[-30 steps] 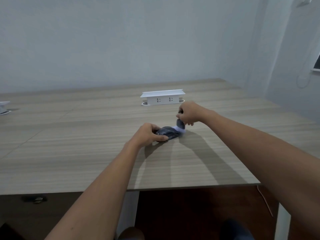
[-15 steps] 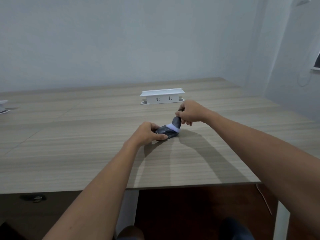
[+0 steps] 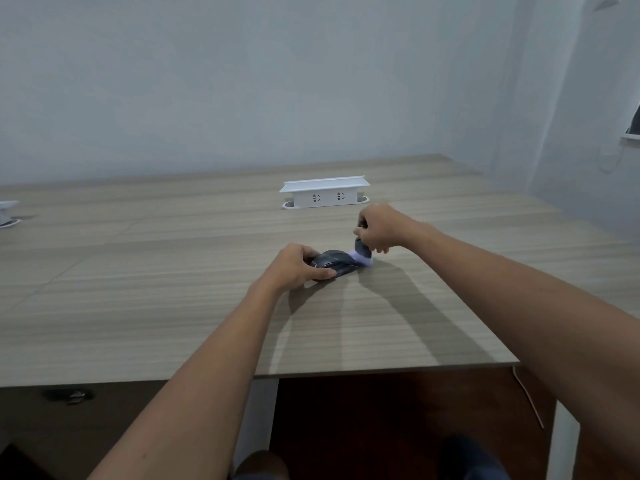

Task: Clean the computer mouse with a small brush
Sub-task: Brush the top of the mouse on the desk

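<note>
While the left hand [image 3: 294,266] steadies a dark computer mouse [image 3: 334,264] on the wooden table [image 3: 173,306], thumb along its near side and fingers curled over the far side, the right hand [image 3: 379,227] clasps a small brush [image 3: 362,252] by its dark handle. Its pale bristles sit at the mouse's right end, touching it just where that end meets the tabletop. The mouse lies flat, about mid-table, in front of the person. Behind it, well apart, stands a white socket box [image 3: 323,195] with two outlets facing this way. At the far left edge rests a small white object [image 3: 8,214], too cut off to identify. Both forearms throw long shadows across the table.
</note>
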`<action>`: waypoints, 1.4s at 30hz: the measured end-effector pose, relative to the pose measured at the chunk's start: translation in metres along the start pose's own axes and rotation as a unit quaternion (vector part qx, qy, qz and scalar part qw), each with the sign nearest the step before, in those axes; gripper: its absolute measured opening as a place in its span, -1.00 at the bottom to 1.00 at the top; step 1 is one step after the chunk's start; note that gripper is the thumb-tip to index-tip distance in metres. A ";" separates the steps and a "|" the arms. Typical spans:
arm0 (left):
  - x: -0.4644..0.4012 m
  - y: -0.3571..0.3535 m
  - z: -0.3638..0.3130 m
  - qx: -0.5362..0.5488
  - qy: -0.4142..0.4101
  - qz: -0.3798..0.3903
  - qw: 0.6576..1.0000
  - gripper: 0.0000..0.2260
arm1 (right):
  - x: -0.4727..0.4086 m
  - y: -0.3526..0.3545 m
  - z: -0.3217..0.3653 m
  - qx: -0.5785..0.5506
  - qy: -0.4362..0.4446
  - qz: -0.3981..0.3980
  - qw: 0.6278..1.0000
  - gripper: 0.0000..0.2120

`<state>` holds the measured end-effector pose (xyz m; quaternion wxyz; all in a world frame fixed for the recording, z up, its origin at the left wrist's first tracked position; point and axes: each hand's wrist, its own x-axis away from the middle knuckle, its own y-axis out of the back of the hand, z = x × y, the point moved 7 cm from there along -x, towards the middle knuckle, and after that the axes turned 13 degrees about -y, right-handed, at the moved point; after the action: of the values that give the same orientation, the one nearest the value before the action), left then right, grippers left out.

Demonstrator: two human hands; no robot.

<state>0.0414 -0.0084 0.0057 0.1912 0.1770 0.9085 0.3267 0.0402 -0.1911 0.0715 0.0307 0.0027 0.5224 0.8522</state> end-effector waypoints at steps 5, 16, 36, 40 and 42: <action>0.000 0.001 0.000 -0.002 -0.005 0.000 1.000 -0.62 | 0.000 0.001 0.004 -0.107 0.025 0.011 0.994 -0.78; 0.000 0.001 0.001 -0.010 -0.010 -0.004 1.000 -0.63 | 0.002 -0.002 0.002 -0.065 0.023 -0.011 0.998 -0.75; 0.001 -0.001 0.001 0.004 -0.008 -0.008 1.000 -0.65 | -0.004 -0.004 0.014 0.041 0.022 -0.005 0.999 -0.82; 0.001 -0.001 0.002 0.002 -0.006 -0.008 1.000 -0.65 | 0.000 -0.001 0.028 -0.030 0.047 -0.001 0.998 -0.81; 0.001 -0.001 0.002 0.008 -0.010 -0.010 1.000 -0.66 | 0.002 0.000 0.032 -0.074 0.054 0.001 0.996 -0.82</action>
<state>0.0408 -0.0076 0.0037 0.2022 0.1730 0.9106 0.3161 0.0398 -0.1620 0.0858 0.0013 -0.0449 0.4586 0.8875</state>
